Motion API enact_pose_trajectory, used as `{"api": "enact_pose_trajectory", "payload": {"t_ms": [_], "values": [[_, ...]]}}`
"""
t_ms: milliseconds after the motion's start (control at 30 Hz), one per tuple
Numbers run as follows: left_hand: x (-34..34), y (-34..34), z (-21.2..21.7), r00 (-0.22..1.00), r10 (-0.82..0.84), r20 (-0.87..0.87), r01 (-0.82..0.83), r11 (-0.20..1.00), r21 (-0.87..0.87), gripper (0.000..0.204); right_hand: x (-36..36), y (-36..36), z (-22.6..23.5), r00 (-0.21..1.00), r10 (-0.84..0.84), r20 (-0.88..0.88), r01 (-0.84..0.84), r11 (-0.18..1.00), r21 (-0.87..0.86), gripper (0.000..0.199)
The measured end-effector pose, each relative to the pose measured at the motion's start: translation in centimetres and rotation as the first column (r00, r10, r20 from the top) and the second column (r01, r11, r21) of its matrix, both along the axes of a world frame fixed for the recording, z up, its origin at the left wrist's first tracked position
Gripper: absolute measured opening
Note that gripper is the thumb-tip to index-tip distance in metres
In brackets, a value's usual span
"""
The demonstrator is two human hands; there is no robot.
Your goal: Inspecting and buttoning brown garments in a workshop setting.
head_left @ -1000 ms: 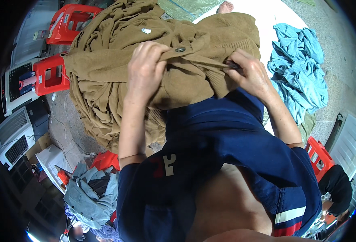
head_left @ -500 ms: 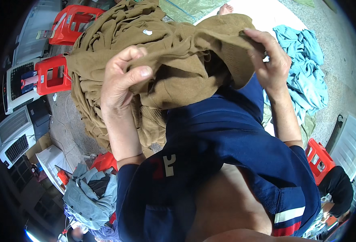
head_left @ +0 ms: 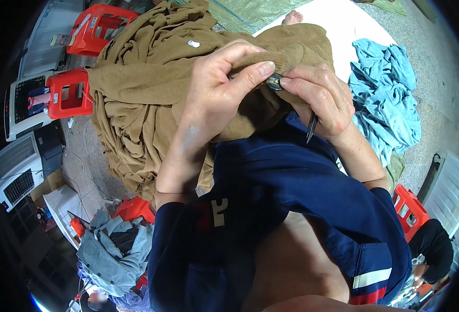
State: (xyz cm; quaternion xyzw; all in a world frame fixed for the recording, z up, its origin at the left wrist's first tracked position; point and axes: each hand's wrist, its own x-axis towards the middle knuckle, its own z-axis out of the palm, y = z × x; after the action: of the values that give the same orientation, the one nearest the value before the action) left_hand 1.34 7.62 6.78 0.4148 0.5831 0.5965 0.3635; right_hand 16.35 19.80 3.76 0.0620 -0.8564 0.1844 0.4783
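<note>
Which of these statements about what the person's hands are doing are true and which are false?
1. Both hands are on a brown garment. True.
2. The left hand pinches the cloth beside a small dark button. True.
3. The right hand is empty. False: a thin dark tool sticks down out of it.
4. The cloth heaped on the ground to the right is red. False: that heap is light blue.
5. A red plastic stool stands to the left of the garment. True.
</note>
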Motion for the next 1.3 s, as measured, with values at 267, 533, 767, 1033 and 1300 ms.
{"api": "enact_pose_trajectory", "payload": {"t_ms": [267, 533, 767, 1033, 1300], "values": [[0.0, -0.9, -0.5, 0.998, 0.039, 0.043, -0.036, 0.997, -0.074, 0.017, -0.7, -0.6, 0.0, 1.0, -0.008, 0.011, 0.007, 1.0, 0.024, 0.021], [-0.2, -1.6, -1.4, 0.964, 0.042, -0.263, -0.011, 0.993, 0.116, 0.029, -1.2, -1.4, 0.6, 0.986, 0.075, 0.149, -0.009, 0.916, -0.401, 0.028], [-0.3, -1.8, -1.6, 0.973, 0.052, -0.225, -0.029, 0.994, 0.104, 0.025, -0.9, -1.3, 0.4, 0.895, 0.251, 0.368, 0.05, 0.764, -0.643, 0.032], [-0.6, -1.5, -2.5, 0.722, 0.154, -0.674, 0.106, 0.938, 0.329, 0.026, -1.1, -2.1, -0.9, 0.948, 0.199, 0.25, 0.069, 0.637, -0.768, 0.023], [0.3, -1.1, -2.7, 0.332, 0.415, -0.847, 0.172, 0.856, 0.487, 0.014, -0.8, -3.1, 1.0, 0.967, 0.001, 0.254, 0.137, 0.839, -0.527, 0.038]]}}
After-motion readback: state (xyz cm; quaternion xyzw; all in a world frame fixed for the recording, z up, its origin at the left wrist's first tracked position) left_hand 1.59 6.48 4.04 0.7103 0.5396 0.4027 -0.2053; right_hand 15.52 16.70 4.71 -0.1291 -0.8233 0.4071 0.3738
